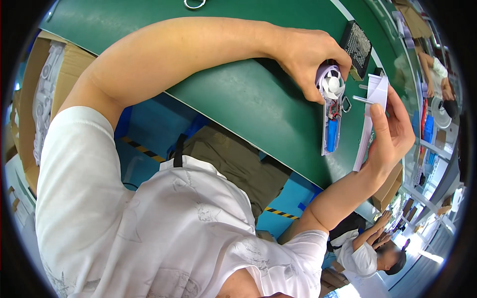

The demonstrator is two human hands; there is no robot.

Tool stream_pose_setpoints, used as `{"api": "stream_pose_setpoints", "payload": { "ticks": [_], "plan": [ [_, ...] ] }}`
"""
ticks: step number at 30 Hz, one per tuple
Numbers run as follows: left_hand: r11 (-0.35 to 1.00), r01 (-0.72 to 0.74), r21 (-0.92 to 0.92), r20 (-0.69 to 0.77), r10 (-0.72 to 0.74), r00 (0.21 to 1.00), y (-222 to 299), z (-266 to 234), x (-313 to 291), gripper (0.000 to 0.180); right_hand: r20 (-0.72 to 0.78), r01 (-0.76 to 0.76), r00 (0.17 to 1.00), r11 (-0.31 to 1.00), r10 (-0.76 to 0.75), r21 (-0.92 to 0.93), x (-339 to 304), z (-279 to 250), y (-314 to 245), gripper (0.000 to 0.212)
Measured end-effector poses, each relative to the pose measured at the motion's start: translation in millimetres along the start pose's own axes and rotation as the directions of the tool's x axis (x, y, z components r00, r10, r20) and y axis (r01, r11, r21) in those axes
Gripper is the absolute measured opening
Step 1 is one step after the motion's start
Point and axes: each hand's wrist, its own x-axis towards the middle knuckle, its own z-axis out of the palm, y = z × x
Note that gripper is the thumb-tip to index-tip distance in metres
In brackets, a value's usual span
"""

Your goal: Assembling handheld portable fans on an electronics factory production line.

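My left hand (315, 57) closes over the round top of an opened handheld fan (332, 92). Inside its lilac-white shell sit white blades, red wires and a blue cylindrical battery (332, 134). To its right, my right hand (392, 129) grips a long pale lilac casing piece (377, 92), thumb on the front and fingers behind. A thin metal rod (362, 100) juts out leftward near that thumb; I cannot tell what it is fixed to. Between the fan and the casing piece lies a small metal ring or clip (346, 104).
Beyond my hands, a black tray (357, 44) of small metal pieces rests on the green table (238, 109). A metal ring (194, 4) lies at the far edge of view. At left stands a cardboard box (74, 67) of bagged white parts. Another person (365, 253) sits at lower right.
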Motion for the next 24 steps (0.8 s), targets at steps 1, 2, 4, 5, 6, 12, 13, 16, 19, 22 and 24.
{"api": "stream_pose_setpoints", "payload": {
  "ticks": [1,2,4,5,6,12,13,16,19,22,24],
  "plan": [
    [1.0,0.008,0.014,0.0,-0.008,1.0,0,-2,-1,0.046,0.019,-0.004,1.0,1.0,0.004,-0.008,0,-2,-1,0.05],
    [1.0,0.014,0.028,0.002,-0.014,1.0,0,-3,-1,0.046,0.004,-0.001,1.0,1.0,0.001,0.002,0,-1,2,0.048],
    [1.0,0.006,0.023,0.008,-0.006,1.0,1,-4,0,0.046,-0.037,-0.015,0.999,1.0,0.015,-0.001,0,-8,6,0.047],
    [1.0,0.0,0.021,0.012,-0.001,1.0,2,-5,1,0.047,-0.068,-0.029,0.997,1.0,0.029,-0.002,0,-15,8,0.047],
    [0.999,0.028,0.027,0.031,-0.029,0.999,2,-5,3,0.048,-0.085,-0.026,0.996,1.0,0.025,-0.01,2,-23,12,0.047],
    [1.0,0.016,0.022,0.036,-0.016,0.999,0,-10,0,0.056,-0.084,-0.07,0.996,0.92,0.04,-0.385,5,-42,49,0.053],
    [0.999,0.046,-0.011,0.048,-0.046,0.998,5,-11,1,0.057,-0.076,-0.032,0.997,0.892,-0.003,-0.451,3,-38,46,0.053],
    [0.998,0.066,-0.017,0.065,-0.065,0.996,7,-12,4,0.058,-0.042,0.034,0.997,0.836,-0.067,-0.547,1,-33,48,0.057],
    [0.999,0.054,-0.006,0.06,-0.054,0.997,9,-13,3,0.059,0.007,0.047,0.998,0.771,-0.055,-0.635,2,-28,46,0.062],
    [1.0,0.02,0.023,0.059,-0.021,0.998,9,-12,5,0.059,-0.007,-0.032,0.999,0.725,0.037,-0.688,-2,-32,47,0.073],
    [0.999,0.041,-0.018,0.06,-0.04,0.997,9,-11,4,0.058,0.004,-0.061,0.996,0.721,0.088,-0.69,-5,-32,36,0.074]
  ]
}}
